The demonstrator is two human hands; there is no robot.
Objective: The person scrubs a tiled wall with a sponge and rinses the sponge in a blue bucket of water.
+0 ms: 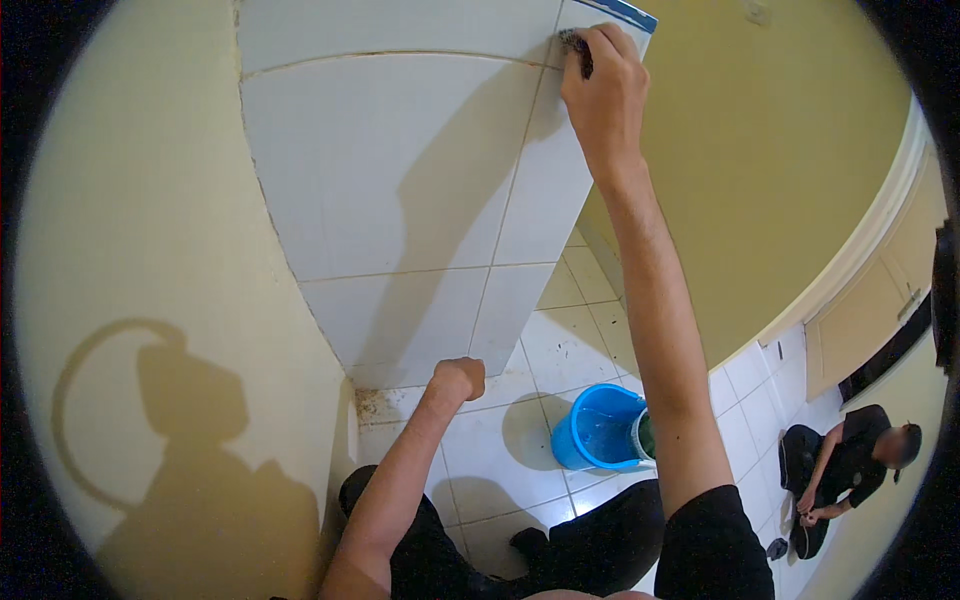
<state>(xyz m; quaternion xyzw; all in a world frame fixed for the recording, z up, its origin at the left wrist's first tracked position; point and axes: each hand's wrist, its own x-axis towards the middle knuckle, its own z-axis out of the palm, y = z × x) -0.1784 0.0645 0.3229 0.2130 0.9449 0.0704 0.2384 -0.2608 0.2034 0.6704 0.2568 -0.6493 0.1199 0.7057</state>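
Scourer (573, 41) (dark): at the upper-right corner of the tiled panel (345, 160), held in the right hand's (608, 85) fingers. Left hand (460, 379): fist near the lower edge; I cannot tell its contents.

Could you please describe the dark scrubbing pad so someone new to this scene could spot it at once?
Find the big white tiled surface in the upper middle of the view, then go to its upper right corner, near the blue edging. There the right hand holds the dark scrubbing pad. Its dark, rough texture sets it apart from the smooth white surface beside it.
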